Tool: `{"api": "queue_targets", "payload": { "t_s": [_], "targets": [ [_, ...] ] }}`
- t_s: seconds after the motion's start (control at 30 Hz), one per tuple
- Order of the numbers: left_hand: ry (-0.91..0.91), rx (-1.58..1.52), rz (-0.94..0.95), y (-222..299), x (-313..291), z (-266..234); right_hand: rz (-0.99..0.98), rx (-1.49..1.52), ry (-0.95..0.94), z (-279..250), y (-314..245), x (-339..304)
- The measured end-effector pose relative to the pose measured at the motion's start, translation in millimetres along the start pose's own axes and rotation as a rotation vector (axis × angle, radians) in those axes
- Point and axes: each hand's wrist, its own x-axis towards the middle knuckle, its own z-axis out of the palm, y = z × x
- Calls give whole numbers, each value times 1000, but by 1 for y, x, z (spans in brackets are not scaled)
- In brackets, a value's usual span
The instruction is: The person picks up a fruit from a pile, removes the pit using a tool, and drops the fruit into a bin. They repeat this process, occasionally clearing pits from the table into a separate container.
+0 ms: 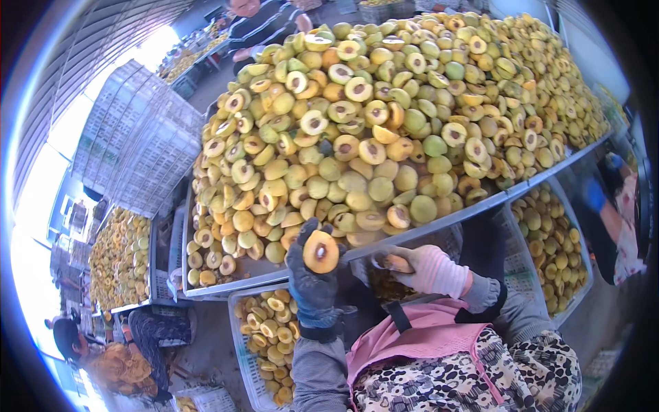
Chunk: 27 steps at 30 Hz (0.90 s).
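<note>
In the head view, the left hand (312, 292), in a dark grey and blue glove, has its grip closed around a halved fruit (320, 252), whose yellow-orange cut face and brown centre are turned up toward the camera; this half is held just by the near edge of a metal-rimmed desk (220, 287); the right hand (431, 269), in a pale pink-and-white glove, is near it with fingers curled inward, but the area at its fingertips is blurred and I cannot tell whether its grip is closed on anything; on the desk lies a big heap of fruit (384, 137), green to yellow, many pieces cut in half; below the desk edge, left of the person's lap, stands a white crate (240, 357) holding fruit halves; to the right is another crate (575, 237), also filled with fruit; the person wears a pink apron (415, 336) over black-and-white patterned cloth (439, 384); at the far right is a co-worker's blue glove (594, 196), blurred; at the left are stacked pale crates (137, 137), a second heap of fruit (120, 257) and a seated person in an orange top (123, 360); beyond the desk is a person in a striped shirt (264, 31).
</note>
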Motion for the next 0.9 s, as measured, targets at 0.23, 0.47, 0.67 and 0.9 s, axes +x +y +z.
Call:
{"api": "queue_targets", "payload": {
  "t_s": [0.23, 0.47, 0.67, 0.9],
  "targets": [
    [-212, 485, 179, -16, -26, 56, 50, -30, 59, -15, -19, -7],
    [-188, 357, 93, -21, -40, 70, 96, -15, 51, -11, -12, -15],
    [-124, 663, 174, -29, -52, 71, 118, 9, 0, 2, -8, -18],
    [12, 413, -161, -33, -53, 73, 58, -74, -2, -1, -1, -20]
  ]
}}
